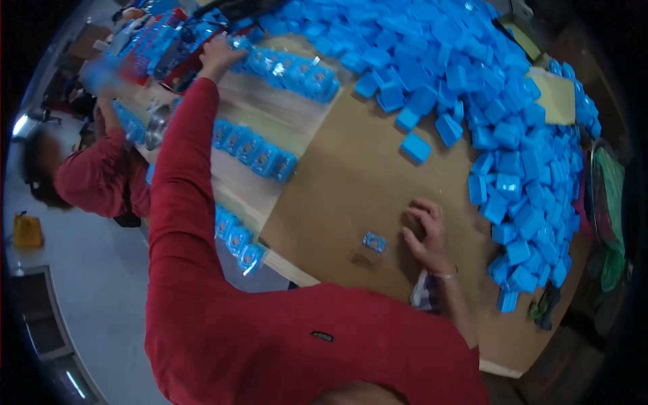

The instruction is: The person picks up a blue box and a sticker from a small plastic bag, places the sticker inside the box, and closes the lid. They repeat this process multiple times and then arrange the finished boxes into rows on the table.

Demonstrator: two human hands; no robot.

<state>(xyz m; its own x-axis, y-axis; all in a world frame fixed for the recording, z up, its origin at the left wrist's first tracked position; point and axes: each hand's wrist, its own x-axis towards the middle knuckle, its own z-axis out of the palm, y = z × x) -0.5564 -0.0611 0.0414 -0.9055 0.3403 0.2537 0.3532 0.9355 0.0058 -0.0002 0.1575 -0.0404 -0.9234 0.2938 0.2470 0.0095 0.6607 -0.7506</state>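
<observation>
Three rows of blue packs in shiny clear film are laid out on the left side of the table: a far row, a middle row and a near row, each made up of packs set side by side. That much looks finished, while the broad heap of loose blue boxes along the far and right sides shows no such film that I can make out, so by far the larger share seems left. One loose box lies just off the edge of the heap. The left arm stretches long and nearly straight out over the rows, and the left hand is at the far end of the far row, fingers bent down to a shiny blue pack; whether they grip it or only touch it, I cannot tell. The right arm is bent and close to the body, the right hand low over the brown surface, fingers loosely curled and spread with nothing seen in them. Nearest to it is a small patterned packet, lying apart from the rows. A co-worker is off to the left, near a metal bowl.
</observation>
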